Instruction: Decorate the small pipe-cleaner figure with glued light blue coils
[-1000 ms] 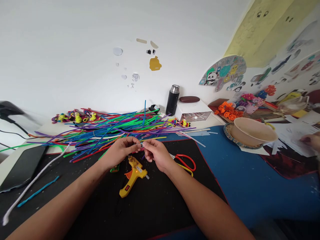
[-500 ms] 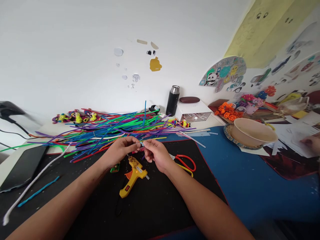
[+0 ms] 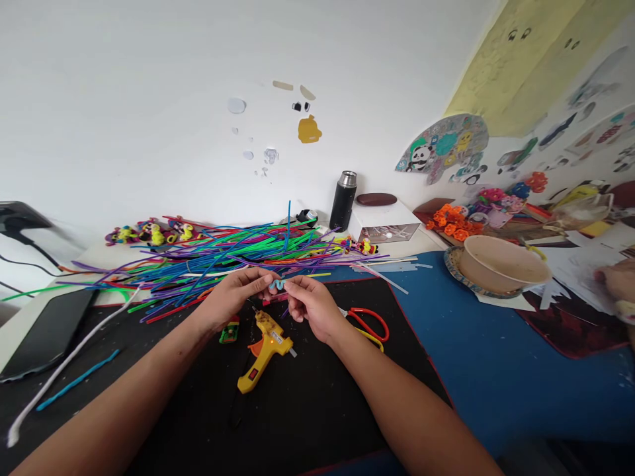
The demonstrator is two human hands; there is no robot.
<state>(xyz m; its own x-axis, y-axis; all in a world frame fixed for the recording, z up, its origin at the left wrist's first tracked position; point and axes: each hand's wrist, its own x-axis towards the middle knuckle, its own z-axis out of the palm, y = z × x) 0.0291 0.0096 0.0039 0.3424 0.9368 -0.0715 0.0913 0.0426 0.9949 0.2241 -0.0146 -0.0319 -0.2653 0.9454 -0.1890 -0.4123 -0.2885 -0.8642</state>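
A short, wavy light-blue pipe cleaner (image 3: 279,285) is held up between my two hands above the black mat. My left hand (image 3: 243,291) pinches its left side with thumb and forefinger. On the other side, the fingertips of my right hand (image 3: 313,301) grip it. Just below lies a yellow glue gun (image 3: 270,337) with an orange trigger and a glue stick poking from its back. A small green and red item (image 3: 229,330) sits left of its nozzle. Scissors with red and yellow handles (image 3: 370,324) lie right of my right hand, blades partly hidden.
A big heap of coloured pipe cleaners (image 3: 213,254) spreads behind my hands. A white pipe cleaner (image 3: 74,370) and a blue one (image 3: 78,380) lie left. A black flask (image 3: 343,201), white box (image 3: 384,221) and beige bowl (image 3: 506,264) stand farther back. Another person's hand (image 3: 618,287) appears far right.
My left fingers have shifted slightly left and back, showing more of the light-blue pipe cleaner. My right hand has barely moved. The other person's hand at far right has moved a little.
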